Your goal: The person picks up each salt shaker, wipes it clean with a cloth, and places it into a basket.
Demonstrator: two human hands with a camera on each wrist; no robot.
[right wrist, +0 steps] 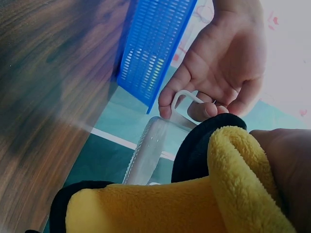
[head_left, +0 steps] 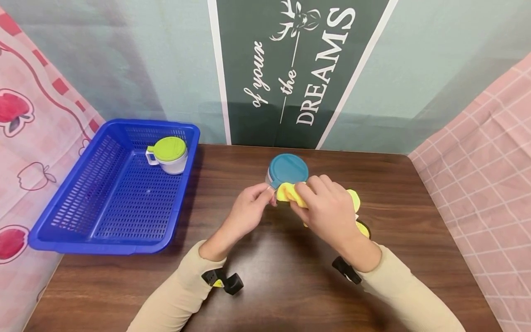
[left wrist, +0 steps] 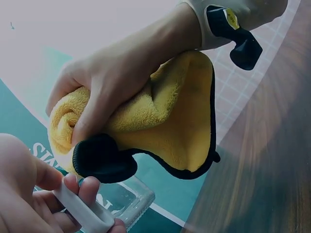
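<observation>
"How much room was there round your fingers?"

"Just beyond them stood the blue-lidded jar (head_left: pixel 289 168), and behind it the wooden tabletop (head_left: pixel 286 276) ended at a green banner (head_left: pixel 298 69). Leftward, a strip of wood separated my left hand (head_left: pixel 248 207) from the blue basket (head_left: pixel 137 203), where a lime-lidded cup (head_left: pixel 172 165) sat near the far right corner. Rightward, wood ran on past my right hand (head_left: pixel 325 203) to a pink checked sheet (head_left: pixel 477 184). More lay open between my forearms."

"Could you read anything?"

"Past my fingertips, white letters ran sideways on the banner: 'of your', 'the' and 'DREAMS', near a deer's head. The yellow label (left wrist: pixel 231 18) on my right wrist device (left wrist: pixel 245 51) was too small to read."

"And your hands?"

"My left fingers curled round the jar's white handle (left wrist: pixel 82 211), pinching it. My right fingers wrapped a bunched, black-edged yellow cloth (left wrist: pixel 189 131), close by the handle, knuckles up. I couldn't tell whether the cloth touched the jar."
</observation>
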